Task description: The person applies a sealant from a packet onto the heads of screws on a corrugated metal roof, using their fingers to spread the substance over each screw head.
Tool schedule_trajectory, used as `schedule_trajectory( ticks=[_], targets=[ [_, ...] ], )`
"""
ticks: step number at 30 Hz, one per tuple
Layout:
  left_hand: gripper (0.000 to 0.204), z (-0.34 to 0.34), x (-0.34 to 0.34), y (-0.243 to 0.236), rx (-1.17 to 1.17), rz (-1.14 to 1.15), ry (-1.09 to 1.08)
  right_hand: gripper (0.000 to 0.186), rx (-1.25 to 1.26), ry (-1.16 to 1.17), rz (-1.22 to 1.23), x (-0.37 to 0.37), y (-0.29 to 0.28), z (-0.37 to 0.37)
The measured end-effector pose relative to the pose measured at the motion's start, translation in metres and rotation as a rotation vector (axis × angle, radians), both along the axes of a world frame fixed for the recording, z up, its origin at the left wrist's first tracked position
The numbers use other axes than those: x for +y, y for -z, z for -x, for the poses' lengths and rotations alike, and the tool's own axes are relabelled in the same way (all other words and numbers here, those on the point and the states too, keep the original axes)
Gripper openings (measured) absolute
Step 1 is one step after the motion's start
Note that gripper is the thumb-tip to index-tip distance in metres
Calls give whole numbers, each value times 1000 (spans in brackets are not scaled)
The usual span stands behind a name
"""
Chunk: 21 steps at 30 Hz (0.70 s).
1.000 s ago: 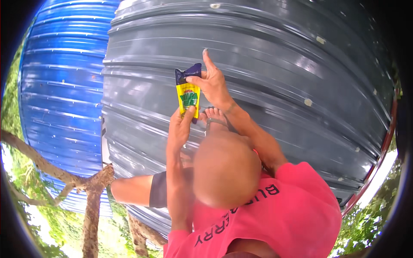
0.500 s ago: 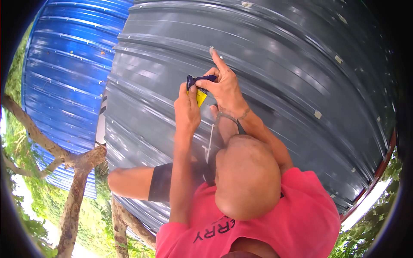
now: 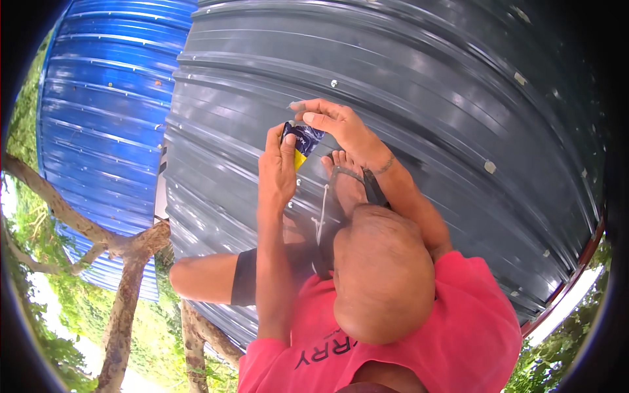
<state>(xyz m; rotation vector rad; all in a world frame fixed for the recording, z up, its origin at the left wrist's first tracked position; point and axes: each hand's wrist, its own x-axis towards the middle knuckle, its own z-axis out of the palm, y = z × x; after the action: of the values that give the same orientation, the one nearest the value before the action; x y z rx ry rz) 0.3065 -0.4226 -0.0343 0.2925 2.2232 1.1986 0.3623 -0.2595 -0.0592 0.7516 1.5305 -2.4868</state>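
A small dark blue and yellow plastic packet (image 3: 304, 139) is pinched between the thumb and fingers of my left hand (image 3: 279, 160). Its blue part is spread and crinkled, with the yellow part lower down. My right hand (image 3: 341, 124) hovers just above the packet's upper edge, index finger stretched out and thumb apart from it. A greyish smear covers the tip of that index finger. I cannot make out the small grey bit between the fingertips and the packet's top. Below the packet, my sandalled foot (image 3: 347, 187) rests on the grey metal roof (image 3: 393, 85).
Ribs and screw heads run across the sloping grey roof, with pale patches (image 3: 489, 168) on it. A blue metal roof (image 3: 111, 124) adjoins at the left. Tree branches (image 3: 124, 245) rise at the lower left beyond the roof edge. A white cord (image 3: 321, 213) hangs near my knees.
My right hand has let go of the packet and shifted up and left, its index finger now pointing left. The packet, bunched up before, is spread out in my left hand.
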Motion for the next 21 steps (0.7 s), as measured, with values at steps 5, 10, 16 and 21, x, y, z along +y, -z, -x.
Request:
schedule_trajectory(
  ticks=[5,10,16,21],
  targets=[
    [31,4,-4,0,25,84,36,41,-34,-71,21,3,-1,-2],
    [29,2,-5,1,94,92,47,41,-47,-79,134,3,-4,-3],
    [28,3,-7,1,118,133,83,40,-49,-56,165,3,-2,-5],
    [29,2,-8,2,115,157,74,38,-60,-58,160,2,5,-7]
  ],
)
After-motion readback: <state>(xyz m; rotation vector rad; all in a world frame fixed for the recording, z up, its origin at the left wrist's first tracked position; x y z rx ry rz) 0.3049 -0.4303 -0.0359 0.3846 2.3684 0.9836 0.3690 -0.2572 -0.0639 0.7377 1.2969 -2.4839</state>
